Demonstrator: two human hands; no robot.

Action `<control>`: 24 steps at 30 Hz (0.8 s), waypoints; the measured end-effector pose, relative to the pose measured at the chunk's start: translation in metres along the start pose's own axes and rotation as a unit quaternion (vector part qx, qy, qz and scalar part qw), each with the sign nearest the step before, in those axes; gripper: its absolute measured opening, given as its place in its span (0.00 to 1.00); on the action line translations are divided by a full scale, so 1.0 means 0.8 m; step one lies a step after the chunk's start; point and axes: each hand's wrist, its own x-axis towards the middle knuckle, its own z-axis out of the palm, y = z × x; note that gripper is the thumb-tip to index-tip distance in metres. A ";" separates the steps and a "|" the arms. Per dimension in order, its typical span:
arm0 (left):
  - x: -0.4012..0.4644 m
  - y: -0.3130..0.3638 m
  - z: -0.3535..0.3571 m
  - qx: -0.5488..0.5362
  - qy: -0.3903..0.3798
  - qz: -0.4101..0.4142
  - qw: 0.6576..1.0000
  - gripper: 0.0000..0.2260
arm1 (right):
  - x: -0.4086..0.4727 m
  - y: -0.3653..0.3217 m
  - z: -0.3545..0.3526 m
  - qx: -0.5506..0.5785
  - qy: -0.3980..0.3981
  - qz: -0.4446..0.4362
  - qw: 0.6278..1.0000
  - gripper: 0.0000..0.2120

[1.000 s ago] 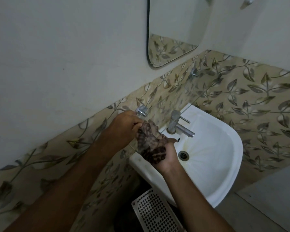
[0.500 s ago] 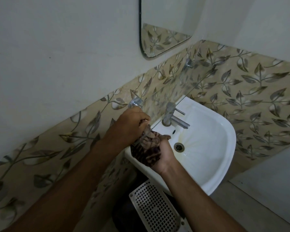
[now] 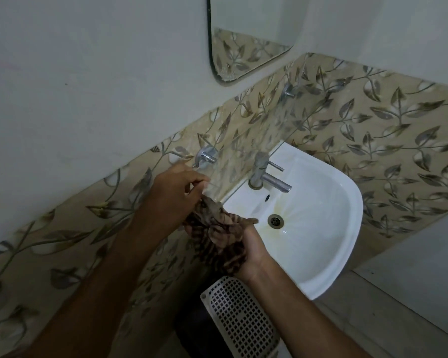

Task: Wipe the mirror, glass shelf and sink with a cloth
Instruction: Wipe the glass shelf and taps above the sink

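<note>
a dark patterned cloth (image 3: 215,231) is bunched in the cupped right hand (image 3: 246,248) over the near-left rim of the sink (image 3: 321,254), while its upper end is pinched by the left hand (image 3: 176,192) just below the near-left corner of the glass shelf (image 3: 256,140). the mirror (image 3: 248,34) is seen on the wall above.

Dim, flat, grainy bathroom light; wide-angle bowing at edges; soft glare on white sink (image 3: 329,257).

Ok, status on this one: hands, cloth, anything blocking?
Left hand pinches cloth top. Right hand cups bunched cloth beside sink. Tap close by, nothing blocking.
</note>
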 end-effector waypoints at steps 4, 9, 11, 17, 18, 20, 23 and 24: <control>-0.022 -0.003 -0.006 0.001 -0.006 -0.022 1.000 0.08 | -0.001 -0.028 -0.009 0.105 0.029 -0.051 0.993 0.22; -0.033 -0.001 0.002 -0.022 0.007 -0.041 0.999 0.08 | 0.005 -0.005 0.014 0.027 0.015 -0.015 0.999 0.19; -0.037 0.000 0.008 -0.023 0.001 -0.042 0.999 0.09 | 0.005 0.012 0.010 0.011 0.000 -0.006 1.000 0.16; -0.050 -0.005 0.014 -0.041 0.012 -0.033 0.999 0.08 | -0.012 -0.015 -0.005 0.084 -0.005 -0.024 0.996 0.20; -0.052 -0.006 0.014 -0.041 0.017 -0.032 0.999 0.08 | -0.011 -0.022 -0.005 0.099 -0.002 -0.023 0.995 0.22; -0.055 -0.005 0.016 -0.038 0.028 -0.028 0.998 0.07 | -0.012 -0.021 0.001 0.082 -0.002 -0.017 0.996 0.21; -0.062 0.003 0.020 -0.039 0.045 -0.042 0.997 0.10 | -0.014 0.000 0.005 0.018 -0.014 -0.013 1.000 0.16; -0.065 0.006 0.021 -0.043 0.047 -0.050 0.997 0.11 | -0.014 0.006 -0.002 0.014 -0.015 -0.001 1.000 0.17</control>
